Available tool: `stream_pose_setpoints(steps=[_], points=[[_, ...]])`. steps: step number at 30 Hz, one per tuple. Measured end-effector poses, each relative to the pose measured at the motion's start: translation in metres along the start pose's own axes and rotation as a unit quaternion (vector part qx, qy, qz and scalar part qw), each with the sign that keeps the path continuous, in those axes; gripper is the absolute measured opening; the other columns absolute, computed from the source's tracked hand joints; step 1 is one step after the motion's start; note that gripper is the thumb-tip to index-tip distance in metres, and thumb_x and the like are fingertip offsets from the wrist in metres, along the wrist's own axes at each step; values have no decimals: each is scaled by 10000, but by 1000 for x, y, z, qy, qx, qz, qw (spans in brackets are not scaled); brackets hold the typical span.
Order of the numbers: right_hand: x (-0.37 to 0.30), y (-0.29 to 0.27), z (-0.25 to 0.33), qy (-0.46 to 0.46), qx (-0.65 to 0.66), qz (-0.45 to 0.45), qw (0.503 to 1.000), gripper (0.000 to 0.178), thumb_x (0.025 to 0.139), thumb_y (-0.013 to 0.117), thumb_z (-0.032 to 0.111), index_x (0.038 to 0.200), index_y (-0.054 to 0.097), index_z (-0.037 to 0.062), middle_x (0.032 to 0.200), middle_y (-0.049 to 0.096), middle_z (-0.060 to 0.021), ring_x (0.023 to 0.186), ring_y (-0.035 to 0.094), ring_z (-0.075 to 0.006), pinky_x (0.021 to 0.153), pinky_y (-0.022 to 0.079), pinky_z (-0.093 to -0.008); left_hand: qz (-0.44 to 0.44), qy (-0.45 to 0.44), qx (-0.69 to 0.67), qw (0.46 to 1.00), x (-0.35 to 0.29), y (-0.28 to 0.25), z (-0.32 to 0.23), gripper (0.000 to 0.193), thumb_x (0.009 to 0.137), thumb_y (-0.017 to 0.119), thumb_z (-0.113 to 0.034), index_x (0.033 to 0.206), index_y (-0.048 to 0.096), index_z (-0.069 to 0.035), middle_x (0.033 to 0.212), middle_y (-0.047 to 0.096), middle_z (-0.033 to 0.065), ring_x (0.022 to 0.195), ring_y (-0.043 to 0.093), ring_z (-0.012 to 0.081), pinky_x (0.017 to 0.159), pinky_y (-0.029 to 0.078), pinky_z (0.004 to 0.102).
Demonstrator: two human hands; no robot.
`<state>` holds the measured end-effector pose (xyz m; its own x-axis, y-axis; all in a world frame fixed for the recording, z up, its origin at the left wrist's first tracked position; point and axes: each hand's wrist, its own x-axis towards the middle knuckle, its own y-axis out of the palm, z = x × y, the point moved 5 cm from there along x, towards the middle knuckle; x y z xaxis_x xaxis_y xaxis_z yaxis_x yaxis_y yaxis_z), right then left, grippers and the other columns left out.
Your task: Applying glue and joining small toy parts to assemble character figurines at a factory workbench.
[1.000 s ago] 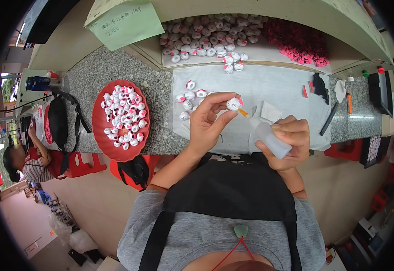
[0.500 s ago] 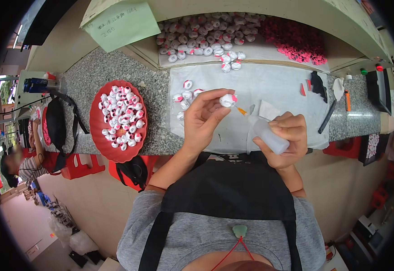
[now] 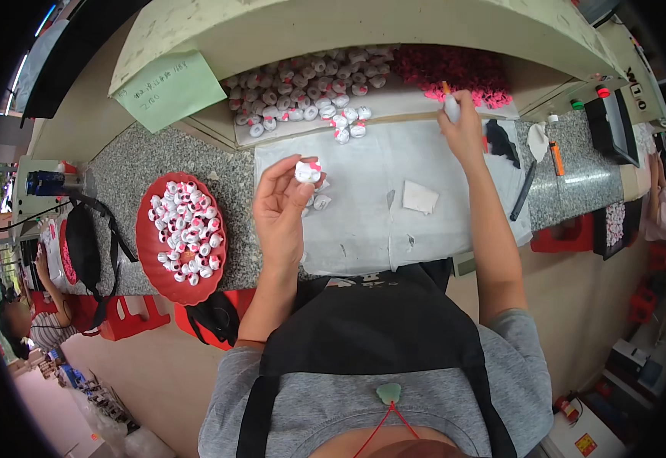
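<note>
My left hand (image 3: 278, 202) pinches a small rounded white piece with pink marks (image 3: 308, 171) between thumb and fingers, above the left part of the white sheet (image 3: 356, 229). A few similar pieces (image 3: 321, 201) lie on the sheet just behind that hand. My right hand (image 3: 466, 130) is stretched far forward, wrapped round a small whitish squeeze bottle with an orange tip (image 3: 451, 107). The tip points away from me at the front of a heap of small bright pink pieces (image 3: 474, 76) on the shelf. Whether it touches any of them I cannot tell.
Left stands a red scalloped dish (image 3: 146, 256) full of white-and-pink pieces. Many more white pieces (image 3: 302, 84) heap under the shelf board (image 3: 348, 27). A folded white scrap (image 3: 421, 197) lies mid-sheet. Right are black cloth (image 3: 503, 141), a dark stick-like tool (image 3: 524, 191) and an orange lighter-like object (image 3: 556, 159).
My right hand has carried the bottle forward from beside the held piece to the pink heap. My left hand still holds the white piece. The whole view has shifted somewhat.
</note>
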<state>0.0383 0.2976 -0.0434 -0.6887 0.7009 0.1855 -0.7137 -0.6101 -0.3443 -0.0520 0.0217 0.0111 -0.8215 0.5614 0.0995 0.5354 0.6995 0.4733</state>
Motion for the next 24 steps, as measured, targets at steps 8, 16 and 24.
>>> stream_pose_setpoints(steps=[8, 16, 24], points=[[26, 21, 6, -108, -388, -17, 915, 188, 642, 572, 79, 803, 510, 5, 783, 516, -170, 724, 500, -346, 602, 411, -391, -6, -10, 12, 1000, -6, 0, 4, 314, 731, 497, 38, 1034, 419, 12, 993, 494, 130, 890, 501, 170, 790, 415, 298], [-33, 31, 48, 52, 123, 94, 986, 94, 711, 535, 52, 787, 524, -2, 674, 508, -31, 584, 487, -70, 509, 393, -200, 29, -63, 5, 998, 1, 9, 21, 304, 728, 510, 31, 1020, 428, 17, 1002, 497, 114, 923, 482, 150, 807, 380, 249], [-82, 64, 99, -39, 186, 163, 968, 123, 685, 505, -68, 790, 526, -8, 743, 513, -41, 670, 500, -94, 576, 410, -192, 97, -68, 12, 993, -8, 37, 28, 316, 717, 513, 60, 1018, 421, 26, 1025, 482, 123, 1006, 441, 184, 870, 346, 285]])
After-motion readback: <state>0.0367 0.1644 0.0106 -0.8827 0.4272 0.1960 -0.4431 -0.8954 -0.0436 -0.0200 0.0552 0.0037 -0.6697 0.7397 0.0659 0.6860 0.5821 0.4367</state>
